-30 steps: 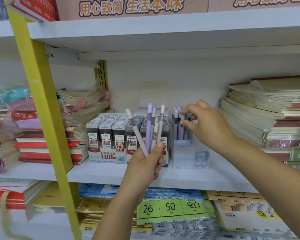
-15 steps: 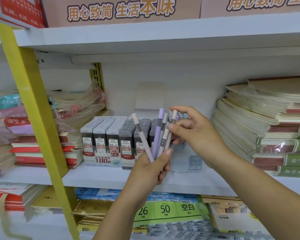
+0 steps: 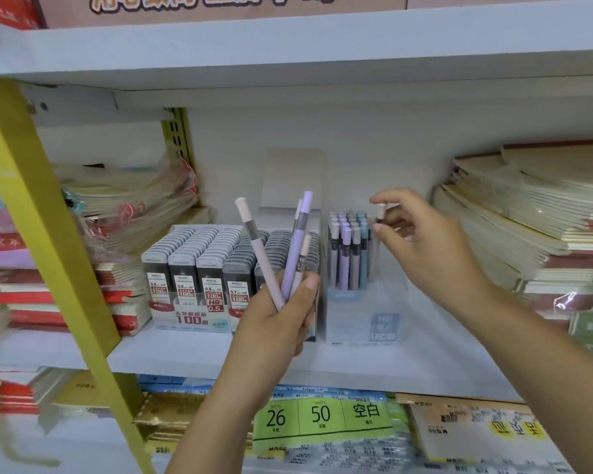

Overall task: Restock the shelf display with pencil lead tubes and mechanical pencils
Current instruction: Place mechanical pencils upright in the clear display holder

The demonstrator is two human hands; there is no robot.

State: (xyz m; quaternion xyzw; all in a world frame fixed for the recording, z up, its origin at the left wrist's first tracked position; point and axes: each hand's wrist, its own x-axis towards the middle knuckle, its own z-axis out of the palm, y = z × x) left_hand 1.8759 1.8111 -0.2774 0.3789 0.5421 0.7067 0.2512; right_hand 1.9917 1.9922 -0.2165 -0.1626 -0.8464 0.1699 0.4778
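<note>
My left hand point(image 3: 281, 313) grips a small bunch of mechanical pencils point(image 3: 293, 248), pink and purple, fanned upward in front of the shelf. My right hand point(image 3: 425, 244) pinches the top of one pink-capped pencil point(image 3: 380, 213) at the right edge of the clear display box point(image 3: 363, 319), which holds several upright purple, grey and blue pencils point(image 3: 348, 254). To the left stands a display box of pencil lead tubes point(image 3: 199, 265) in several rows, partly hidden by my left hand.
Stacks of notebooks point(image 3: 534, 220) fill the shelf's right side; wrapped notebooks point(image 3: 124, 203) pile on the left. A yellow ladder rail point(image 3: 45, 241) slants across the left. The white shelf above point(image 3: 288, 42) overhangs closely. Packaged paper point(image 3: 322, 419) lies on the shelf below.
My right hand took one pencil from the bunch in my left hand and moved right with it to the clear display box. The bunch is smaller.
</note>
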